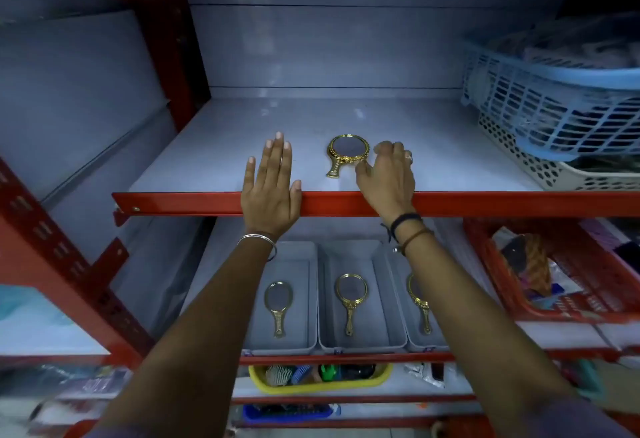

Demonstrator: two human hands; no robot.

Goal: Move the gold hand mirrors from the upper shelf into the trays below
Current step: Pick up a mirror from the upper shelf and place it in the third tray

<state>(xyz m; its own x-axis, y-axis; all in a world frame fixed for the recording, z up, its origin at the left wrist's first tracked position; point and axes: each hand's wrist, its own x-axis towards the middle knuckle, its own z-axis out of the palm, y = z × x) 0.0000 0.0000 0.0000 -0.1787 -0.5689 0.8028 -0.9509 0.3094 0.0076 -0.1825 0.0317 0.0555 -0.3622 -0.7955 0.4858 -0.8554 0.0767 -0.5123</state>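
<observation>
One gold hand mirror lies flat on the upper shelf, handle toward me. My right hand sits just right of it, fingers curled, thumb tip touching or nearly touching the mirror's rim, not holding it. Left of the mirror, my left hand rests flat and spread on the shelf's front edge, holding nothing. On the shelf below stand three grey trays side by side. The left tray, middle tray and right tray each hold one gold mirror; my right forearm partly hides the right one.
A blue lattice basket stacked on a white basket fills the upper shelf's right end. A red basket of goods sits right of the trays. A yellow bin is on the shelf beneath. Red uprights frame the left.
</observation>
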